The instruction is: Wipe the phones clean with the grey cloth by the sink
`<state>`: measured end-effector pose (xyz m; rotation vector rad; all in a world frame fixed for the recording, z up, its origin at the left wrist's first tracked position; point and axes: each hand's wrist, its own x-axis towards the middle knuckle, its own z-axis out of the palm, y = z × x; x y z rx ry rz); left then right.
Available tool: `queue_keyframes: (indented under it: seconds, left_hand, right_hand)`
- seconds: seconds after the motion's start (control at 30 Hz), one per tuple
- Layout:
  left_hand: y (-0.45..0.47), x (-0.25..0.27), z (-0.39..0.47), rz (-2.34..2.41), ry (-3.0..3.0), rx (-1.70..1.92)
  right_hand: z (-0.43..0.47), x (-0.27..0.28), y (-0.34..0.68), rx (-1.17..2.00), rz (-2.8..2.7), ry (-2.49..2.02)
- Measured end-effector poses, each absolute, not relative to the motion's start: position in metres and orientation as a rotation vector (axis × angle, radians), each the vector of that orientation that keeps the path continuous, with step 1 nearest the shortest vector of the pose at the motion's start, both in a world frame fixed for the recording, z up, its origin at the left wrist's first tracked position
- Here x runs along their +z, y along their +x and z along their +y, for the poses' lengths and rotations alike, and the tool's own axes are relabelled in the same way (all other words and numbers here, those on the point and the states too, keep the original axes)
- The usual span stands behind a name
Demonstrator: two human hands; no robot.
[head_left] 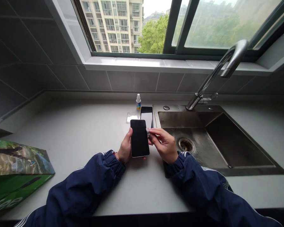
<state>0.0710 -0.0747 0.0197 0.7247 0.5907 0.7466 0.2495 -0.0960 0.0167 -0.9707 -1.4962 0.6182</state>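
One phone (pixel 139 138) sits in the left hand (pixel 125 147); right hand (pixel 165 143) pinches perhaps tissue (pixel 148 132).

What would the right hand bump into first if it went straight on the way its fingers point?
Probably the right edge of the phone held in the left hand. The pale scrap that the right hand pinches looks close to that edge, though depth is unclear.
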Motion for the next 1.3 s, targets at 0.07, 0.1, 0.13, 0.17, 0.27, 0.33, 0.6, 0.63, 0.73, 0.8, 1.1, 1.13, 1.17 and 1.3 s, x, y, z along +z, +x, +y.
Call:
queue_keyframes:
  seconds: [0.07,0.1,0.13,0.17,0.27,0.33,0.6,0.63,0.73,0.8,1.1,1.13,1.17,1.3]
  left_hand:
    - [0.070,0.018,-0.074,0.532,0.758,0.762]
    - [0.070,0.018,-0.074,0.510,0.765,0.760]
    - [0.070,0.018,-0.074,0.493,0.765,0.748]
    - [0.071,0.018,-0.075,0.479,0.761,0.734]
    - [0.072,0.019,-0.077,0.434,0.726,0.679]
    - [0.073,0.020,-0.078,0.389,0.706,0.640]
    - [0.074,0.015,-0.079,0.400,0.707,0.554]
    - [0.074,0.015,-0.079,0.409,0.707,0.558]
    - [0.074,0.015,-0.078,0.421,0.706,0.560]
    - [0.073,0.015,-0.078,0.411,0.708,0.551]
    - [0.072,0.016,-0.081,0.334,0.724,0.581]
    - [0.072,0.017,-0.081,0.334,0.723,0.589]
    - [0.073,0.017,-0.081,0.334,0.722,0.595]
    - [0.073,0.016,-0.081,0.345,0.726,0.601]
  right_hand:
    - [-0.095,0.017,0.250,0.686,-1.406,-0.993]
    - [-0.094,0.017,0.251,0.705,-1.361,-1.004]
    - [-0.093,0.017,0.251,0.716,-1.320,-1.016]
    - [-0.092,0.018,0.253,0.717,-1.283,-1.027]
    - [-0.089,0.022,0.257,0.696,-1.218,-1.036]
    - [-0.088,0.025,0.259,0.668,-1.198,-1.021]
    - [-0.087,0.024,0.263,0.674,-1.328,-1.070]
    - [-0.087,0.024,0.263,0.681,-1.371,-1.078]
    - [-0.090,0.025,0.261,0.638,-1.442,-1.102]
    - [-0.092,0.025,0.261,0.575,-1.475,-1.111]
    - [-0.093,0.023,0.259,0.467,-1.452,-1.089]
    - [-0.092,0.022,0.259,0.519,-1.416,-1.092]
    - [-0.091,0.021,0.259,0.592,-1.376,-1.093]
    - [-0.088,0.020,0.260,0.919,-1.217,-1.113]
